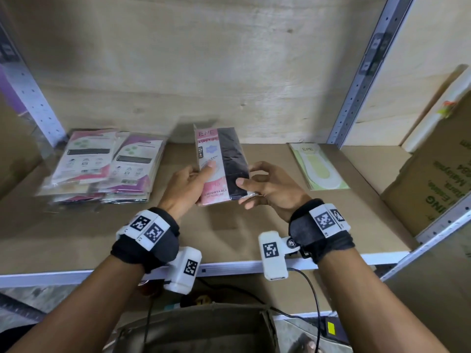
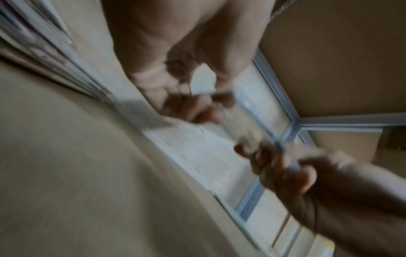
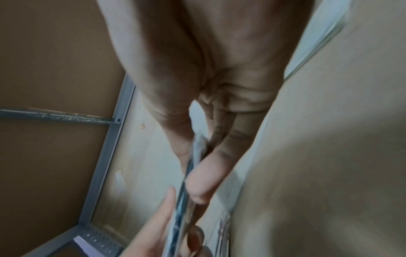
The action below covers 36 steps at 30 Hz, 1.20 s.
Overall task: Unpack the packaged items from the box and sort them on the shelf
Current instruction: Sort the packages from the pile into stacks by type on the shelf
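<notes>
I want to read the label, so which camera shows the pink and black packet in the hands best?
The head view: the packet faces the camera, print showing. The right wrist view shows only its thin edge; the left wrist view is blurred.

Behind both hands stands a pale plywood back panel (image 1: 204,72). Far to the right of the right hand (image 1: 270,187) sits a brown carton with green print (image 1: 433,179), and a white board (image 1: 433,115) leans behind it. Below that hand a black cable (image 1: 315,299) curves down, near a dark device with a yellow label (image 1: 331,328). Far left of the left hand (image 1: 186,189), something purple (image 1: 10,98) shows at the frame edge.
</notes>
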### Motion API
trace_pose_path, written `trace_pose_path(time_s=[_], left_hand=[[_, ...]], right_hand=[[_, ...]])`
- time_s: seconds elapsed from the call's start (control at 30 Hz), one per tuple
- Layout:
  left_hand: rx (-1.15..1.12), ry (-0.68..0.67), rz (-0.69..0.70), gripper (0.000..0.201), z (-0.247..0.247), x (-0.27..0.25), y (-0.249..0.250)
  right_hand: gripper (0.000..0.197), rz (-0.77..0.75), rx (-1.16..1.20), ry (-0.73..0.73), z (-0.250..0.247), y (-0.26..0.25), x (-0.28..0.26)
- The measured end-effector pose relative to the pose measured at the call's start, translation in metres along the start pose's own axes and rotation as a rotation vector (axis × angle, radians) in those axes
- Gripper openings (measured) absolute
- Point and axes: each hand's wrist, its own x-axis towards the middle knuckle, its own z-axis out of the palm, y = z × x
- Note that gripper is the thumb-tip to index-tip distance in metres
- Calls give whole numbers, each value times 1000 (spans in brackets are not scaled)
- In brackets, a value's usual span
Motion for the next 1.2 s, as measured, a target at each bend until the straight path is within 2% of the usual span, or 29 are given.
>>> trace_pose_path(time_s=[0.07, 0.1, 0.27, 0.37, 0.47, 0.6, 0.67, 0.9, 1.2], left_hand=[[-25, -192, -1, 32, -3, -1, 6], [-39, -245, 6, 36, -4, -1, 7], [-142, -356, -40, 31, -1, 4, 3], [-88, -362, -126, 41, 9, 7, -6], [-64, -375, -242, 53, 15, 7, -13], [5, -304, -269, 57, 13, 11, -15], [33, -303, -264, 56, 14, 12, -15], [13, -343, -258, 49, 32, 23, -16], [-37, -467, -241, 45, 69, 52, -9]], right_hand=[[39, -6, 21, 56, -3, 1, -1], [38, 0, 30, 69, -5, 2, -1], [28, 62, -12, 106, -20, 8, 1], [26, 136, -181, 136, -26, 14, 5], [14, 225, -503, 218, -30, 21, 11], [35, 183, -864, 366, -33, 21, 12], [29, 153, -892, 397, -33, 21, 11], [25, 176, -846, 330, -35, 22, 17], [25, 189, -888, 432, -65, 16, 32]])
